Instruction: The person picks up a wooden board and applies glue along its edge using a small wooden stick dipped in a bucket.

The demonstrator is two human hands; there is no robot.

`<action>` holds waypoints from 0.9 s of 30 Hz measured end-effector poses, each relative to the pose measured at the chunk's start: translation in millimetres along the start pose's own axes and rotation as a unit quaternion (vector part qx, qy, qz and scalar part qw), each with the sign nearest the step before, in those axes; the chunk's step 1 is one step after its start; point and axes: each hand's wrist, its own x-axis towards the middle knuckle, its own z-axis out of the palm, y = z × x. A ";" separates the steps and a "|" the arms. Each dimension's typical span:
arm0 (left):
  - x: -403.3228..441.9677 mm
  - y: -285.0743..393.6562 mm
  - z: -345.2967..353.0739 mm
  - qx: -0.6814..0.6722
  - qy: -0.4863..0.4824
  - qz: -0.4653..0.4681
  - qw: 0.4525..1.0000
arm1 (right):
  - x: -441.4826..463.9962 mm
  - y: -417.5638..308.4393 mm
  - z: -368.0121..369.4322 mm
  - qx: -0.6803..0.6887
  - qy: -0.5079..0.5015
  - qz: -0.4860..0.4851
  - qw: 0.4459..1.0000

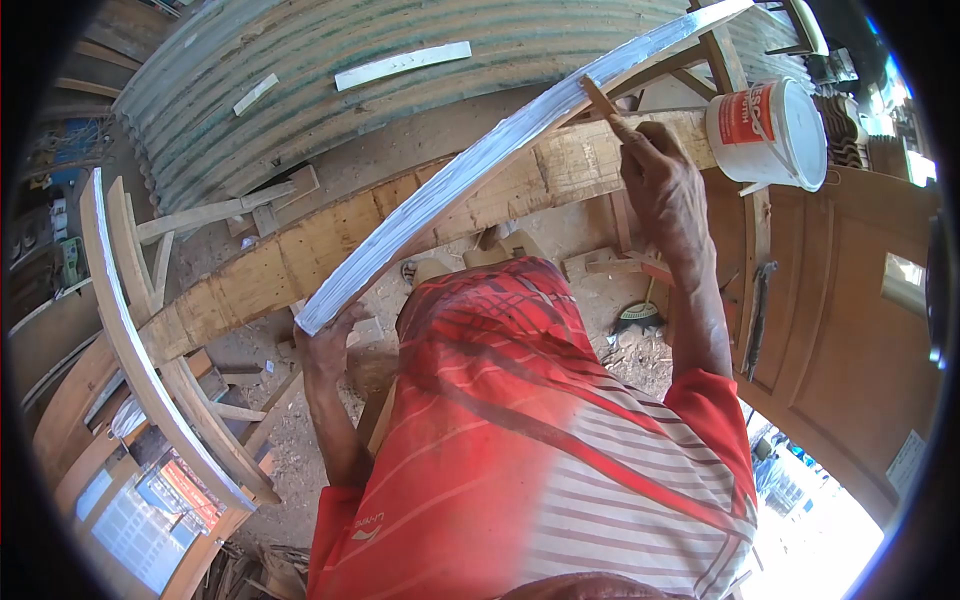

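A long wooden board (480,160), its upper face coated with streaky white paste, runs slantwise from near my body to the far right. My left hand (328,332) is closed around its near end, the fingers partly hidden by the wood. Pinched in my right hand (664,185) is a short flat wooden stick (597,96), whose tip touches the white coating toward the board's far half. Beneath the board lies a thick wooden beam (245,290). A white bucket with a red label (785,135) sits at the beam's right end, beside my right hand.
On the left stands another curved board (135,350) with a white-coated edge. Corrugated metal sheeting (300,110) lies beyond the beam, with two pale wood strips on it. Wooden panels (830,300) lean at right. A broom head (638,318) and shavings are on the floor.
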 end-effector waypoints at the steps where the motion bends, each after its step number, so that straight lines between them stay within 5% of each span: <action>1: 0.1 -3.5 -0.4 0.022 0.007 0.014 1.000 | 4.7 9.4 -1.2 -0.006 0.005 0.006 1.000; 7: -0.6 -30.5 -4.4 0.085 0.039 0.004 0.996 | 25.9 54.3 -5.8 0.044 0.033 0.000 0.998; 13: -5.3 -37.1 0.9 0.107 0.080 0.016 0.991 | 8.5 35.2 -7.6 0.188 -0.084 -0.080 0.975; 16: -8.7 -19.2 7.2 0.106 0.096 -0.019 0.990 | 0.2 32.8 8.6 0.221 0.003 -0.079 0.972; 23: -9.4 -16.9 0.4 0.165 0.078 -0.036 0.983 | -37.6 23.2 67.9 0.303 0.043 0.111 0.946; 27: -6.1 -27.3 -8.3 0.175 0.049 0.001 0.983 | -41.1 5.0 83.9 0.341 0.084 0.142 0.926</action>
